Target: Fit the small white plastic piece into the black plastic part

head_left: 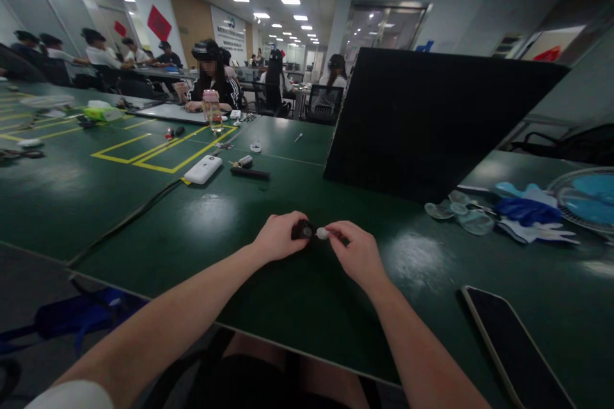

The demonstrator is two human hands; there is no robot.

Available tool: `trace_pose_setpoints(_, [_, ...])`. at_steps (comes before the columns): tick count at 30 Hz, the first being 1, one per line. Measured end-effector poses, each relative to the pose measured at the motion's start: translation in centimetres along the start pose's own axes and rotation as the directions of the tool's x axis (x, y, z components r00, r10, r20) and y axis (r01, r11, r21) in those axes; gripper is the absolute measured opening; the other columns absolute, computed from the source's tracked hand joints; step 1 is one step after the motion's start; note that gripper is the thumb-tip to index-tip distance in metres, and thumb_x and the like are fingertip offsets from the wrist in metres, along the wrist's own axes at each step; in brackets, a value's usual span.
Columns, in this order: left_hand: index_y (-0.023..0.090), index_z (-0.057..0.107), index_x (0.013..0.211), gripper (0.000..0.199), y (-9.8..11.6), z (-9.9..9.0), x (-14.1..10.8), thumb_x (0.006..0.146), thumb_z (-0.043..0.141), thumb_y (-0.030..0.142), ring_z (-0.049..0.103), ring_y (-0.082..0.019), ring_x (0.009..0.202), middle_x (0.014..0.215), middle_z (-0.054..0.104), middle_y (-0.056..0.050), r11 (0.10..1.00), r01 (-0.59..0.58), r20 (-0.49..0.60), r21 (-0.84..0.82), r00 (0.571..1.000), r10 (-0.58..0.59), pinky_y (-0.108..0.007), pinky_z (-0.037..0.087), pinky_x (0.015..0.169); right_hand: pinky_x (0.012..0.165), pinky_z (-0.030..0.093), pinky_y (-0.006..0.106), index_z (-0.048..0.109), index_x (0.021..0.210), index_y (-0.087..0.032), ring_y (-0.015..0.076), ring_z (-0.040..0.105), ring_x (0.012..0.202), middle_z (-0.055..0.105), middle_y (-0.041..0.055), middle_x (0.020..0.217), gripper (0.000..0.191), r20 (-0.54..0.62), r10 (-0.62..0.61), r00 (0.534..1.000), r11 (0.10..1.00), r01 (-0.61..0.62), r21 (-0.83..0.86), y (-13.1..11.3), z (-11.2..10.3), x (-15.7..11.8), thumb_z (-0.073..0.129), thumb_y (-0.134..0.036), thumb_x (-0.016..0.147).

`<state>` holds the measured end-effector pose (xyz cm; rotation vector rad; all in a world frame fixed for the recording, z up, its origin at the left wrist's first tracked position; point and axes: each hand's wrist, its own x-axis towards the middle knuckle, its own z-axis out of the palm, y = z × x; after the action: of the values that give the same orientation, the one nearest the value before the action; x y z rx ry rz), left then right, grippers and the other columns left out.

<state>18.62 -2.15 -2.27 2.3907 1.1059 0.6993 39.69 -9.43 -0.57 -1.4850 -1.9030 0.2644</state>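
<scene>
Both of my hands are close together over the front of the dark green table. My left hand (pixel 282 236) is wrapped round a small dark round part (pixel 304 229), whose left side is covered by the fingers. Between thumb and fingertips, my right hand (pixel 355 249) pinches a small whitish piece (pixel 322 233). That piece points at the dark part, and a thin tip shows between them. Whether the two touch I cannot tell. Both items are too small to name.
A large black panel (pixel 422 121) stands beyond my right hand. Clear fan blades (pixel 460 209), blue-and-white gloves (pixel 532 211) and a phone (pixel 513 345) lie to the right. A white power strip (pixel 204 169) and a black bar (pixel 250 173) lie to the left. A co-worker (pixel 211 77) sits across the table.
</scene>
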Motion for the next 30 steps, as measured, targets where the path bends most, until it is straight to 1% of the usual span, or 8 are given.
trace_pose_setpoints(7, [0.025, 0.061, 0.111, 0.038, -0.6, 0.2, 0.1, 0.076, 0.072, 0.034, 0.067, -0.021, 0.088, 0.101, 0.07, -0.003, 0.998, -0.011, 0.01, -0.067, 1.0, 0.011, -0.034, 0.052, 0.077, 0.076, 0.055, 0.037, 0.07, 0.104, -0.025, 0.0211, 0.067, 0.09, 0.071, 0.0044, 0.105, 0.018, 0.046, 0.053, 0.998, 0.999, -0.053, 0.002, -0.1, 0.7, 0.0, 0.056, -0.027, 0.093])
trace_pose_setpoints(13, [0.025, 0.061, 0.112, 0.039, -0.5, 0.3, 0.0, 0.077, 0.071, 0.037, 0.066, -0.02, 0.085, 0.099, 0.069, -0.003, 0.997, -0.009, 0.013, -0.075, 1.0, 0.01, -0.032, 0.051, 0.072, 0.072, 0.055, 0.037, 0.07, 0.102, -0.026, 0.0217, 0.066, 0.085, 0.071, 0.0039, 0.1, 0.017, 0.074, 0.105, 0.992, 0.994, -0.107, 0.033, -0.2, 1.7, 0.4, 0.058, -0.035, 0.093])
trace_pose_setpoints(16, [0.024, 0.061, 0.113, 0.04, -0.6, 0.3, -0.3, 0.077, 0.071, 0.037, 0.066, -0.02, 0.088, 0.101, 0.069, -0.003, 0.998, -0.005, -0.004, -0.059, 1.0, 0.005, -0.033, 0.053, 0.077, 0.07, 0.054, 0.036, 0.069, 0.108, -0.025, 0.0216, 0.065, 0.083, 0.07, 0.0054, 0.103, 0.03, 0.002, 0.157, 0.988, 0.987, -0.157, 0.023, -0.1, 1.5, 0.6, 0.059, -0.048, 0.091])
trace_pose_setpoints(19, [0.023, 0.063, 0.112, 0.041, -1.7, -0.4, -1.1, 0.074, 0.072, 0.035, 0.063, -0.023, 0.104, 0.112, 0.065, -0.006, 1.0, -0.009, -0.067, -0.026, 0.998, 0.008, -0.037, 0.052, 0.092, 0.071, 0.052, 0.036, 0.068, 0.112, -0.023, 0.0225, 0.065, 0.086, 0.068, 0.009, 0.11, 0.043, -0.104, 0.209, 0.972, 0.978, -0.206, 0.037, 0.3, 0.6, 0.5, 0.046, -0.056, 0.096])
trace_pose_setpoints(23, [0.021, 0.061, 0.113, 0.043, -4.9, -3.7, -3.2, 0.071, 0.071, 0.027, 0.056, -0.026, 0.122, 0.132, 0.056, -0.01, 0.997, 0.06, -0.171, 0.041, 0.984, -0.052, -0.041, 0.046, 0.105, 0.069, 0.051, 0.036, 0.068, 0.108, -0.022, 0.0247, 0.065, 0.089, 0.069, 0.0107, 0.105, 0.052, -0.111, 0.311, 0.944, 0.947, -0.298, 0.122, 1.6, -0.6, 0.2, 0.034, -0.059, 0.099])
trace_pose_setpoints(25, [0.021, 0.058, 0.118, 0.049, -6.7, -6.1, -4.5, 0.07, 0.069, 0.024, 0.057, -0.027, 0.12, 0.129, 0.059, -0.01, 0.983, 0.15, -0.207, 0.108, 0.97, -0.126, -0.043, 0.046, 0.104, 0.068, 0.051, 0.036, 0.069, 0.105, -0.022, 0.0252, 0.065, 0.087, 0.07, 0.0104, 0.101, 0.052, -0.079, 0.331, 0.94, 0.938, -0.318, 0.14, 2.0, -0.7, 0.1, 0.035, -0.061, 0.098])
trace_pose_setpoints(27, [0.022, 0.057, 0.12, 0.051, -8.1, -8.6, -5.6, 0.071, 0.068, 0.024, 0.059, -0.028, 0.113, 0.122, 0.062, -0.009, 0.957, 0.2, -0.208, 0.21, 0.966, -0.156, -0.044, 0.047, 0.101, 0.067, 0.052, 0.036, 0.069, 0.104, -0.024, 0.0252, 0.065, 0.085, 0.07, 0.0097, 0.099, 0.049, -0.044, 0.32, 0.946, 0.938, -0.311, 0.152, 2.1, -0.5, 0.1, 0.038, -0.061, 0.097])
trace_pose_setpoints(30, [0.022, 0.062, 0.116, 0.046, -9.2, -11.5, -6.7, 0.07, 0.066, 0.02, 0.056, -0.031, 0.115, 0.122, 0.063, -0.01, 0.902, 0.125, -0.135, 0.414, 0.988, -0.076, -0.048, 0.039, 0.106, 0.066, 0.052, 0.036, 0.07, 0.106, -0.026, 0.0246, 0.065, 0.083, 0.07, 0.0088, 0.098, 0.045, 0.017, 0.285, 0.958, 0.947, -0.285, 0.151, 1.9, 0.1, 0.3, 0.043, -0.06, 0.095])
